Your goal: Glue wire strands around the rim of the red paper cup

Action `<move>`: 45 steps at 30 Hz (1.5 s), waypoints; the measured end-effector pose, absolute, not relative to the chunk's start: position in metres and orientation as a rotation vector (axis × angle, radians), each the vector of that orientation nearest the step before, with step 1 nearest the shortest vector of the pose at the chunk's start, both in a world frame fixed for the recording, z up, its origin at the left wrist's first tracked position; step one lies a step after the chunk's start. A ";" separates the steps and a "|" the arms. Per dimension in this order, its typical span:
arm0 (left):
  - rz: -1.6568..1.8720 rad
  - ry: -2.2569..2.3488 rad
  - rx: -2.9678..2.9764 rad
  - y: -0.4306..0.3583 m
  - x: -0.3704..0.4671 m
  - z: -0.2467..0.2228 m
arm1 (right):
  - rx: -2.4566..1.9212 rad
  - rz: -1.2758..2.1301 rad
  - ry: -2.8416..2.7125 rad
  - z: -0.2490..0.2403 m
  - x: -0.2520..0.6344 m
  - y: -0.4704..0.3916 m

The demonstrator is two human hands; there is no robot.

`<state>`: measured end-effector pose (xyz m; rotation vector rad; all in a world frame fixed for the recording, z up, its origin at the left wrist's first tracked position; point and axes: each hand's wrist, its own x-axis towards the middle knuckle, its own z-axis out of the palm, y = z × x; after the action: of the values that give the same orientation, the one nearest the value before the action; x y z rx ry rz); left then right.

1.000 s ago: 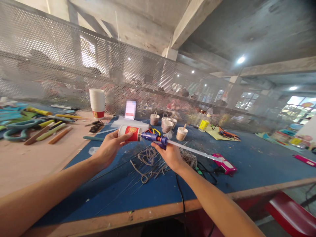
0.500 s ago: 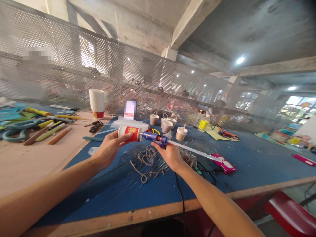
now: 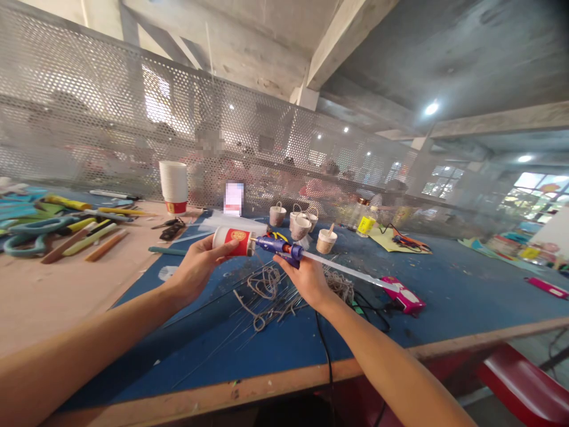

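My left hand [image 3: 198, 264] is closed around a red and white paper cup [image 3: 236, 241], which lies on its side in the air above the table. In my right hand [image 3: 307, 277] is a blue hot glue gun [image 3: 280, 248], its nozzle at the cup's right end; whether the tip touches cannot be made out. A long clear glue stick [image 3: 347, 268] juts from the gun's back. Below the hands lie tangled grey cord [image 3: 265, 283] and several thin wires [image 3: 231, 332] on the blue tabletop [image 3: 178, 362].
Small handled buckets [image 3: 300, 227] and a cup holding a stick [image 3: 326, 240] stand behind. Stacked paper cups [image 3: 173, 187], a phone [image 3: 233, 198], scissors [image 3: 31, 234] and clay-coloured tools [image 3: 106, 245] are left. A pink box [image 3: 403, 295] and a yellow-labelled bottle [image 3: 366, 223] are right. A black cable [image 3: 323, 344] hangs over the edge.
Almost nothing differs. The glue gun's tip has shifted very slightly at the cup's end, while both hands keep their hold.
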<state>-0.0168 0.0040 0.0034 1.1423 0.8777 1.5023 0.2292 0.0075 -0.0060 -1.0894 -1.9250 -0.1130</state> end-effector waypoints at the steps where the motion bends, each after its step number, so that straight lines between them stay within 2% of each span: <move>1: 1.501 0.876 1.145 0.004 -0.017 0.003 | -1.091 -0.111 -1.926 -0.006 0.229 0.007; 35: 1.486 0.904 1.235 0.001 -0.017 0.006 | -1.112 -0.077 -1.908 -0.002 0.230 0.009; 41: 1.486 0.915 1.250 -0.001 -0.016 0.008 | -1.142 0.075 -1.850 0.002 0.230 0.008; 45: 1.474 0.892 1.209 -0.002 -0.015 0.009 | -1.159 0.382 -1.707 0.004 0.233 0.015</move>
<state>-0.0146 -0.0020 0.0091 1.2090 0.8918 1.4742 0.2329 0.0149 0.0038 -1.1591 -1.7071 0.3821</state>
